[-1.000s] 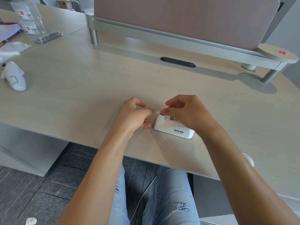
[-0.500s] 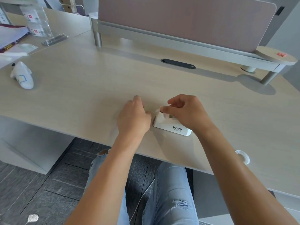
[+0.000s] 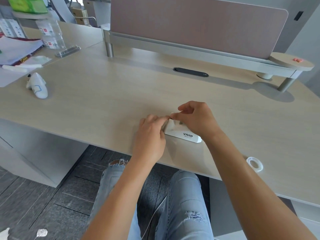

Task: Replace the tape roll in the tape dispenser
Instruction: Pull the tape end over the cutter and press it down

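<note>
A white tape dispenser (image 3: 181, 134) marked VIVID stands on the wooden desk (image 3: 103, 101) near its front edge. My right hand (image 3: 195, 118) rests over the dispenser's top, thumb and forefinger pinched at its left end. My left hand (image 3: 150, 134) presses against that same left end, fingertips meeting the right hand's; a bit of clear tape seems held between them, though I cannot tell for sure. A separate clear tape roll (image 3: 254, 164) lies flat on the desk to the right, by the front edge, apart from both hands.
A white controller-like device (image 3: 37, 85) lies at the left. Papers, a plastic bottle (image 3: 52, 35) and a clear holder sit at the far left. A partition screen (image 3: 190, 23) with a shelf rail runs along the back; a black cable slot (image 3: 190, 72) is behind the dispenser.
My left hand has turned and closed in on the dispenser's left end, fingertips now meeting my right hand's. The camera has tilted, bringing the loose tape roll fully into view.
</note>
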A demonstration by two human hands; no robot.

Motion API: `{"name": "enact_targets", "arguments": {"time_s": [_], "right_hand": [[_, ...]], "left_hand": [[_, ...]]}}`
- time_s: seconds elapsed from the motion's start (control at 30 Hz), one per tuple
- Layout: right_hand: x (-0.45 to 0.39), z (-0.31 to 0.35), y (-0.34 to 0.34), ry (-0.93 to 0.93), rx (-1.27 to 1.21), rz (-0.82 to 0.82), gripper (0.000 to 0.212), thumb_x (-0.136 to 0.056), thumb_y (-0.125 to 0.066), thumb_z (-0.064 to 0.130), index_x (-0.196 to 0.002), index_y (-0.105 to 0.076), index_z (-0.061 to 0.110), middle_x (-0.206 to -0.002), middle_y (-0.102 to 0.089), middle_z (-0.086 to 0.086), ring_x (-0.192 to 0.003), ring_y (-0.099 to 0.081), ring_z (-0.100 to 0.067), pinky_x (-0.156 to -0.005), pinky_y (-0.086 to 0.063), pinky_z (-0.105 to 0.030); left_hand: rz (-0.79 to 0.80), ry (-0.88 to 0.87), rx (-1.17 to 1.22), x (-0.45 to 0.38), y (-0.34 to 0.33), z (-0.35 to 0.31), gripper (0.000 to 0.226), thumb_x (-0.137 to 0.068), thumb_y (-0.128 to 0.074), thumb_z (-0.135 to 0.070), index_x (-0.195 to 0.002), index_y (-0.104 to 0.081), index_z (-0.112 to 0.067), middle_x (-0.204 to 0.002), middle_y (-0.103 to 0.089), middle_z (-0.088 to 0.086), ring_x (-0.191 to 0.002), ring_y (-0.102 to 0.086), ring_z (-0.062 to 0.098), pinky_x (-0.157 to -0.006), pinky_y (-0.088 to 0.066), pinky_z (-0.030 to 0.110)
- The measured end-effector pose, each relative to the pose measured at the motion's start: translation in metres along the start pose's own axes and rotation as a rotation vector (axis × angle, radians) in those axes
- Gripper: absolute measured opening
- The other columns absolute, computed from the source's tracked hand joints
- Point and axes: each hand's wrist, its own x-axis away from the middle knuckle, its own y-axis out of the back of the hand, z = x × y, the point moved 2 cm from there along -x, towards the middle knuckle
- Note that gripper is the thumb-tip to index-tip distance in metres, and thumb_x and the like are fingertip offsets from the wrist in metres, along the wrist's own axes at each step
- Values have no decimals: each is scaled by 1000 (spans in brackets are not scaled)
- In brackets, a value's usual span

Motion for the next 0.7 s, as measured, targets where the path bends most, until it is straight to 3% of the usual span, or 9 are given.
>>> {"name": "enact_targets", "arguments": {"time_s": [0.2,0.3,0.4,0.5,0.7], "right_hand": [[-1,-3,-2,-2,-12,-7,40,-76,-92,32,-109,-73,16,-103,-77,-6,-90,-77,-24,-67,-58,-25],[2,-5,-1,37,-43,-34,31,-84,-85,28,-109,-74,14,-96,-76,0,-76,-73,-16,-59,-55,-19],[11,-5,4,134,-100,-180,14,-93,-74,23,-103,-77,15,-94,-77,9,-83,-73,-9,-75,-54,-22],[30,3,20,236,-182,-298,10,-97,-68,16,-100,-77,16,-93,-76,13,-82,-67,7,-77,-50,-12],[95,49,69,389,-464,-346,15,-94,-66,5,-98,-75,16,-85,-76,2,-69,-71,-12,-67,-54,-24]], "left_hand": [[-1,-18,-83,5,0,3,41,-93,-51,1,-122,-72,-18,-114,-62,8,-112,-53,32,-90,-48,43],[-75,4,-52,8,2,4,37,-92,-54,-1,-125,-68,-10,-118,-67,13,-114,-59,37,-92,-50,48],[-195,26,4,15,5,4,29,-93,-60,-7,-120,-68,-10,-114,-70,12,-108,-64,36,-87,-54,50],[-255,0,63,26,5,-2,9,-93,-61,-14,-99,-66,-11,-98,-70,5,-94,-65,31,-80,-52,47],[-97,-54,68,31,-6,-9,27,-98,-59,-28,-76,-60,-12,-68,-61,1,-64,-54,24,-60,-48,41]]}}
